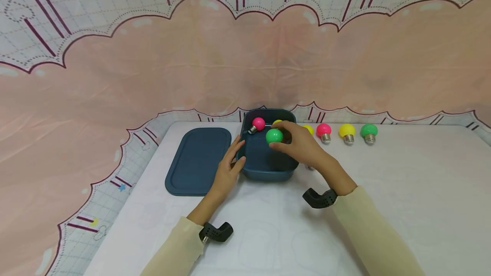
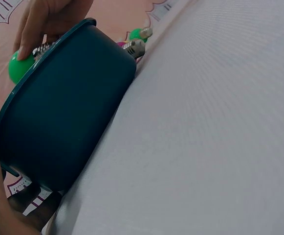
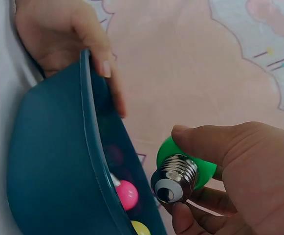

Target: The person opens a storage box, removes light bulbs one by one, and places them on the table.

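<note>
The right hand point(image 1: 303, 144) pinched a green bulb point(image 1: 274, 136) above the blue box point(image 1: 268, 169), fingers curled round it. The left hand point(image 1: 230, 163) steadied the box's rim, seemingly with relaxed fingers. Lowering the bulb gently beside the pink bulb point(image 1: 258, 123) would avoid knocks.

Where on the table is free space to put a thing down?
Bare table lies right of the right hand, in front of the bulb row, and near the edge between both sleeves. It is crowded around the blue box, where the left hand and the lid sit.
</note>
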`<state>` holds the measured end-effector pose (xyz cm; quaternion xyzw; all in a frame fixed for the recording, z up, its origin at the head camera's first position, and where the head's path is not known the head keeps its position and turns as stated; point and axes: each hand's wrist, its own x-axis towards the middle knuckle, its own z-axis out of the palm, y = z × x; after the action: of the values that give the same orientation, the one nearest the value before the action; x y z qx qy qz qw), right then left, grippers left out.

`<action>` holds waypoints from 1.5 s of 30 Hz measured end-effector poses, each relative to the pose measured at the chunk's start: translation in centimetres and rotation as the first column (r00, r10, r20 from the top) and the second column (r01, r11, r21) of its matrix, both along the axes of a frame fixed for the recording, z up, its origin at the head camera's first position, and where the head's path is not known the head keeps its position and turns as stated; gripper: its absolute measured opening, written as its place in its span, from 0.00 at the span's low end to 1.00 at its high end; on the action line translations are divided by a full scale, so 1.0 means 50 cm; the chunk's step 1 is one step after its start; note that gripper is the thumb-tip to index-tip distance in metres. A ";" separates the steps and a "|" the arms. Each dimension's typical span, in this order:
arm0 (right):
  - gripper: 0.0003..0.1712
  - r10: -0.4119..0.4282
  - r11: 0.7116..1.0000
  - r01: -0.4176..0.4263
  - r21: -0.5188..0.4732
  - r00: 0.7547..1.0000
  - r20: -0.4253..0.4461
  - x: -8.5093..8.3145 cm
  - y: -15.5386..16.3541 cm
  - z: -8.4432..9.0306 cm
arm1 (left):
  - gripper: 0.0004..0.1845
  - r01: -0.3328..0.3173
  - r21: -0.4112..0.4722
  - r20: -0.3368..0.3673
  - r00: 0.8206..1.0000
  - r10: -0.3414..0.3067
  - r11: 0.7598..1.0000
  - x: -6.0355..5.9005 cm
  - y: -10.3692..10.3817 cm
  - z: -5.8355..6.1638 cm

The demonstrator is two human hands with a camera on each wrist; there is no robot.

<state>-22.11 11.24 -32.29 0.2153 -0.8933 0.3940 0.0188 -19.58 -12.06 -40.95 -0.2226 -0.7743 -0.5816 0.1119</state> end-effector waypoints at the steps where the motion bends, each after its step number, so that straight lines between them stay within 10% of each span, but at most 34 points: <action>1: 0.32 -0.014 1.000 0.014 0.005 1.000 0.003 0.003 0.006 0.002 | 0.26 -0.004 -0.002 -0.002 1.000 0.004 1.000 -0.002 -0.001 -0.004; 14: 0.32 -0.127 0.992 0.126 0.029 0.992 0.014 0.022 0.099 0.004 | 0.25 0.000 0.009 0.012 1.000 -0.001 1.000 -0.001 0.000 -0.004; 24: 0.34 -0.170 0.983 0.169 0.069 0.985 0.003 0.032 0.163 0.001 | 0.25 0.034 0.015 0.040 0.999 -0.034 0.999 0.036 0.008 0.055; 45: 0.36 -0.218 0.974 0.204 0.102 0.965 0.144 0.022 0.252 -0.056 | 0.24 0.026 0.010 0.020 0.999 -0.026 1.000 0.031 0.006 0.049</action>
<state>-21.02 23.83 -35.07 0.0886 -0.9261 0.3664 -0.0175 -18.03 -11.74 -38.49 -0.2264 -0.7697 -0.5889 0.0975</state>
